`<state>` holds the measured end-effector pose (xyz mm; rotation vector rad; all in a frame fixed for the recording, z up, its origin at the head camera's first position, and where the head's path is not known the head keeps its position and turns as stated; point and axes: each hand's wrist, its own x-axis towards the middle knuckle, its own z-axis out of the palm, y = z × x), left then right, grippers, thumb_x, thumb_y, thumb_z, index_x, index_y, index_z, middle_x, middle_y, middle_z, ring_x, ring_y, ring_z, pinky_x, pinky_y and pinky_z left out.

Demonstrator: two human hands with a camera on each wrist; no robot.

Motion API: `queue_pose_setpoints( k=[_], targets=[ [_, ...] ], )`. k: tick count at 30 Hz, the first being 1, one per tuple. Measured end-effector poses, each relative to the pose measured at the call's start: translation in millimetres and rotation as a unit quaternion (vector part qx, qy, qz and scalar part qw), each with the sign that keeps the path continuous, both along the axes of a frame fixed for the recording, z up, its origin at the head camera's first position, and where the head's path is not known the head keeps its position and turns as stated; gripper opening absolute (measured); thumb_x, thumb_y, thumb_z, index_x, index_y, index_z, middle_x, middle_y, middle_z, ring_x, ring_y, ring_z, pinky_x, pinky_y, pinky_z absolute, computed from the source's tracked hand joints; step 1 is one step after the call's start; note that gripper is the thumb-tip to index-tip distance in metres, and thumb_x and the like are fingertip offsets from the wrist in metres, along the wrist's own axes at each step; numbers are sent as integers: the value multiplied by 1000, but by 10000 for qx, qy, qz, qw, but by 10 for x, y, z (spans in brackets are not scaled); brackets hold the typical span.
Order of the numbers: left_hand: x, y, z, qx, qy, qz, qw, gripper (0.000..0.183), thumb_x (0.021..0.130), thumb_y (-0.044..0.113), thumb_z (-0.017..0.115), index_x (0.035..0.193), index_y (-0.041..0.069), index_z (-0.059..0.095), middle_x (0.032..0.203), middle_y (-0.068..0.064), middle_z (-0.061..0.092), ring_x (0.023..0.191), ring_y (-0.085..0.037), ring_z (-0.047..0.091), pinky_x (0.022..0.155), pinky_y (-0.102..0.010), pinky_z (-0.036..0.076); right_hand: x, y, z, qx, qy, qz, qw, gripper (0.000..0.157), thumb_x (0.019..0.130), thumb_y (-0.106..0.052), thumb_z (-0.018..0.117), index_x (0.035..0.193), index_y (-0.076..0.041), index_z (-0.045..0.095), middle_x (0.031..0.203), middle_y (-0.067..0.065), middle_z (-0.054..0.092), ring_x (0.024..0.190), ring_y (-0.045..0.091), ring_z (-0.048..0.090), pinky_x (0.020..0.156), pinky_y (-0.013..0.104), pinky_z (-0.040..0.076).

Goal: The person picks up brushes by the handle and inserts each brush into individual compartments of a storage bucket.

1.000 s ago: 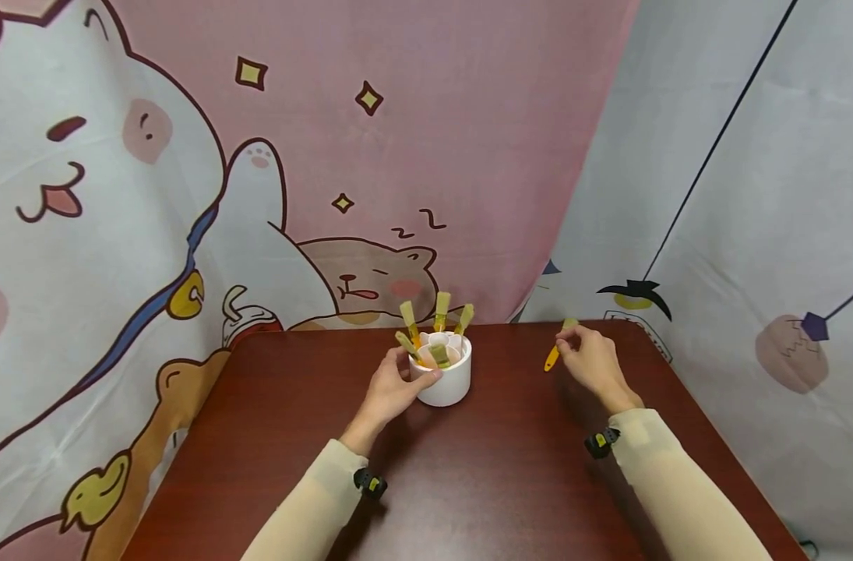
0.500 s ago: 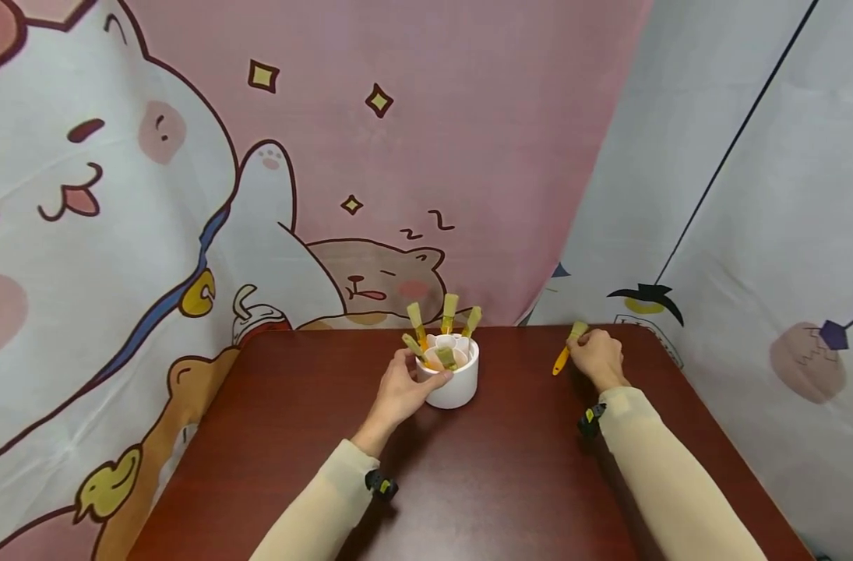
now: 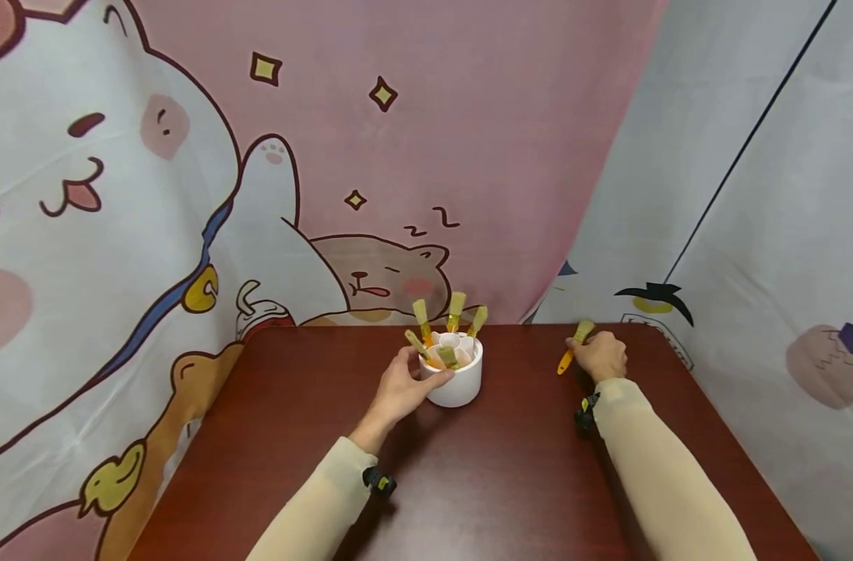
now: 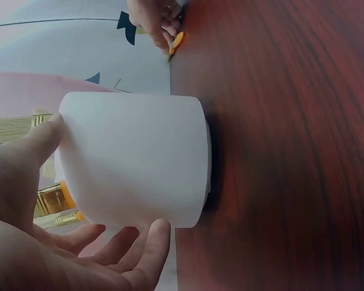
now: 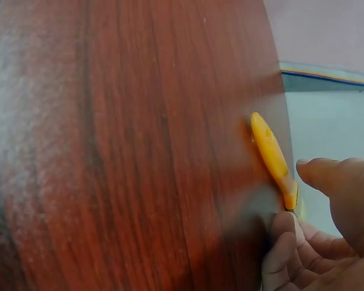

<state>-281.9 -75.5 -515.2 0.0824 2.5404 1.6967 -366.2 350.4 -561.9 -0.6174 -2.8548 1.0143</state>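
Observation:
A white round brush holder, with petal-like compartments on top, stands upright on the table. Several paintbrushes with pale bristles and orange handles lean in it. My left hand grips the holder from its left, thumb at the front rim and fingers around the side; the left wrist view shows the fingers along its white wall. To the right, one paintbrush lies on the table, its orange handle towards me. My right hand is beside it, thumb apart from the handle, fingertips close to the ferrule; contact is unclear.
The dark red-brown wooden table ends at a back edge close behind the holder and the lone paintbrush. A cartoon-printed cloth hangs behind the table and along its right side.
My right hand has shifted from over the lone paintbrush to its right side, uncovering more of it. The left hand stays on the holder. The head view has turned slightly.

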Motion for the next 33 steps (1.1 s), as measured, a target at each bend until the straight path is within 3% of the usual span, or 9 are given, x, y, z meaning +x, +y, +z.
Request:
queue_pose_setpoints(
  k=[4,9,13,26,33],
  targets=[
    [-6,-8,-10,-21,40,-46,10000,89,98,49,96,164,5,54,163,-21,65,142,-38,74,113,-54,66,-12,-17,15,-12,-106,-122,9999,46,108,-46,79,105,0,77,103,23,74,102,47,70,80,54,61],
    [11,-22,-2,61,-3,-123,9999,88,98,49,95,164,6,55,161,-20,67,141,-39,74,113,-54,66,-2,-8,26,-74,-127,-269,9995,42,105,-34,79,120,5,75,126,34,74,117,56,72,90,66,64],
    [11,-31,14,44,-9,-149,9999,87,98,50,95,163,7,55,161,-20,68,140,-38,74,111,-53,67,11,10,49,-171,-178,-263,9993,44,104,-28,76,128,9,73,134,38,71,120,58,70,96,70,64],
    [-5,-57,27,-138,-61,-189,9997,89,98,52,94,164,7,54,164,-20,66,140,-37,73,112,-54,66,71,18,114,-72,-382,-102,9992,44,102,-26,82,117,14,72,129,42,69,122,59,65,107,69,60],
    [-20,-53,58,-172,-59,-184,9997,90,98,51,94,165,7,54,166,-20,65,141,-38,73,114,-55,65,115,42,128,44,-306,81,9995,43,101,-25,84,120,13,77,127,39,74,117,56,70,100,66,64]
  ],
)
